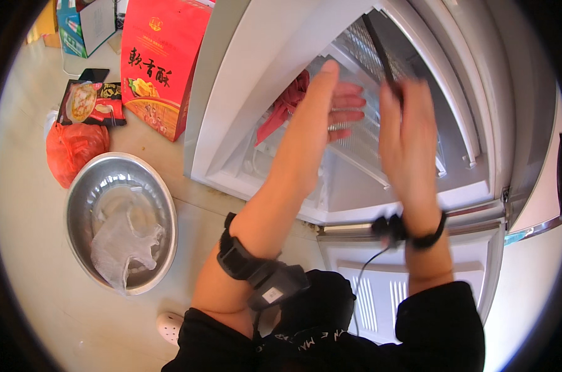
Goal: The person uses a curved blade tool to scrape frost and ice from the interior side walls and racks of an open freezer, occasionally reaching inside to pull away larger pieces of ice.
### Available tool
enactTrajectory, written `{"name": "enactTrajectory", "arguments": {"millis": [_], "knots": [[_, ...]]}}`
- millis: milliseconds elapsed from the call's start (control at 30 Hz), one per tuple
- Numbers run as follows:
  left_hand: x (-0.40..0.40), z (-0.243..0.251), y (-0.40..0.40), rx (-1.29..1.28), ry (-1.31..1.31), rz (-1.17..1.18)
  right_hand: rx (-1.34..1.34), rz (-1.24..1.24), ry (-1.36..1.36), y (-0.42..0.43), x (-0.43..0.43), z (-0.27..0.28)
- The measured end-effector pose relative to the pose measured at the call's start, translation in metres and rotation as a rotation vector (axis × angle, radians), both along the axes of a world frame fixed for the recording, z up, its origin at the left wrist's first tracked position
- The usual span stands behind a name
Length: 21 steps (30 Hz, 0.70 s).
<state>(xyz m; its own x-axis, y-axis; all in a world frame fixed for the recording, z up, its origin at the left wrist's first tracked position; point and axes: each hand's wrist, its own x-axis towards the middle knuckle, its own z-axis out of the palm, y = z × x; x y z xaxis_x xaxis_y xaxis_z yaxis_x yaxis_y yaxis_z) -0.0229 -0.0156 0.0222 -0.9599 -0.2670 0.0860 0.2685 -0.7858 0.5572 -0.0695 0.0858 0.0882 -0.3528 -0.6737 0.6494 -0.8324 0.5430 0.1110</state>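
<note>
My right hand point(409, 135), blurred by motion, grips a long thin dark tool point(378, 46) that points up and away into the open white refrigerator compartment point(225, 149). What kind of tool it is cannot be made out. Left of it, my left hand point(332, 102) is held in front of the compartment with its fingers apart and nothing in them. Beyond that hand lies a pink plastic bag point(285, 104) inside, partly hidden by my forearm. A clear ribbed drawer or shelf point(355, 125) shows between my hands.
The open white door point(378, 297) extends toward me at lower right. On the floor at left stands a steel basin point(171, 232) with a translucent plastic bag point(118, 246) in it. Behind it are a red plastic bag point(74, 149), a black food package point(92, 104) and a tall red box point(162, 56).
</note>
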Motion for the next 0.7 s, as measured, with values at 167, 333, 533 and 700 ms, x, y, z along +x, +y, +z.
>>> {"name": "enactTrajectory", "arguments": {"millis": [167, 333, 533, 700], "knots": [[0.021, -0.005, -0.028, -0.896, -0.225, -0.031, 0.096, -0.009, -0.22, 0.073, 0.049, -0.059], [0.021, -0.026, -0.021, -1.283, -0.073, -0.046, 0.273, 0.061, -0.151, 0.08, 0.018, -0.068], [0.004, -0.03, -0.001, -0.946, -0.079, -0.584, 0.351, 0.149, -0.219, 0.079, 0.013, -0.078], [-0.009, -0.055, 0.005, -0.633, 0.007, -0.78, 0.152, 0.082, -0.1, 0.112, 0.043, -0.088]]}}
